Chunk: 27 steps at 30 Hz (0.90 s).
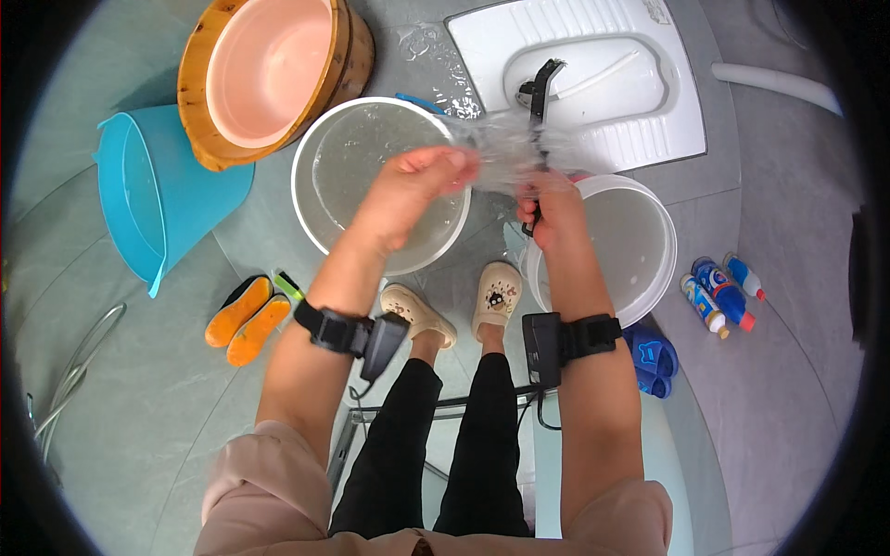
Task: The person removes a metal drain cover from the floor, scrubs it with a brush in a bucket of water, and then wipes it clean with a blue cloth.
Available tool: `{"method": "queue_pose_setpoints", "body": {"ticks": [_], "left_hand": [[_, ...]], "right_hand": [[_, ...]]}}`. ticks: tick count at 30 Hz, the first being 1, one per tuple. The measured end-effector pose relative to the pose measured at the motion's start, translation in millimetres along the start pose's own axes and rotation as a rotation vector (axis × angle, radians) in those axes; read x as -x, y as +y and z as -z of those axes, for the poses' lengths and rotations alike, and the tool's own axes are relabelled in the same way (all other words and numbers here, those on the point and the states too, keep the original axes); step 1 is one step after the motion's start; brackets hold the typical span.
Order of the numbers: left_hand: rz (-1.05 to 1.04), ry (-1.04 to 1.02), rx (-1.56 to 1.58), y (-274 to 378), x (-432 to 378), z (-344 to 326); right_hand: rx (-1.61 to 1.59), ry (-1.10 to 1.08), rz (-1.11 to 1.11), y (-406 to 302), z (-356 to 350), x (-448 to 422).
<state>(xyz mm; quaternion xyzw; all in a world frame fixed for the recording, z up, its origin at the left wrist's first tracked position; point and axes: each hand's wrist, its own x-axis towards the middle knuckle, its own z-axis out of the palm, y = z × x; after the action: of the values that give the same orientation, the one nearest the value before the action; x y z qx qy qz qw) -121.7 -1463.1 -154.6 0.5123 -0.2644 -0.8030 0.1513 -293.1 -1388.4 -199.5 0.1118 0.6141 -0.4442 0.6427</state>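
Between my hands stretches a clear plastic bag or film, blurred by motion. My left hand grips its one end above a white-rimmed bucket of water. In my right hand is the handle of a black brush, whose bristled head reaches up over the squat toilet; the plastic also lies at this hand. The white squat toilet is set in the floor beyond, with a white hose lying in its bowl. Under my right wrist stands a second white bucket holding cloudy liquid.
A wooden tub with a pink basin and a tilted blue bucket stand at the upper left. Orange insoles lie left of my feet. Cleaner bottles and blue slippers lie right. The tiles are wet near the toilet.
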Motion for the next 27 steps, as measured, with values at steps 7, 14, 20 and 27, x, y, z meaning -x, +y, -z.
{"method": "queue_pose_setpoints", "body": {"ticks": [7, 14, 20, 27], "left_hand": [[0.076, 0.041, 0.070, -7.7, -3.4, -10.9], [-0.055, -0.247, 0.585, -3.8, -3.7, -13.8], [-0.032, -0.247, 0.809, -5.5, -7.8, -21.5], [-0.103, -0.096, 0.780, -6.8, -10.7, -35.7]], "right_hand": [[-0.043, -0.259, -0.104, -3.1, -18.0, 31.9], [0.111, -0.057, 0.231, 1.3, -29.2, 69.1], [1.285, 0.079, 0.859, 38.2, -30.1, 94.4], [1.193, 0.026, 0.773, 32.8, -28.4, 107.8]]}}
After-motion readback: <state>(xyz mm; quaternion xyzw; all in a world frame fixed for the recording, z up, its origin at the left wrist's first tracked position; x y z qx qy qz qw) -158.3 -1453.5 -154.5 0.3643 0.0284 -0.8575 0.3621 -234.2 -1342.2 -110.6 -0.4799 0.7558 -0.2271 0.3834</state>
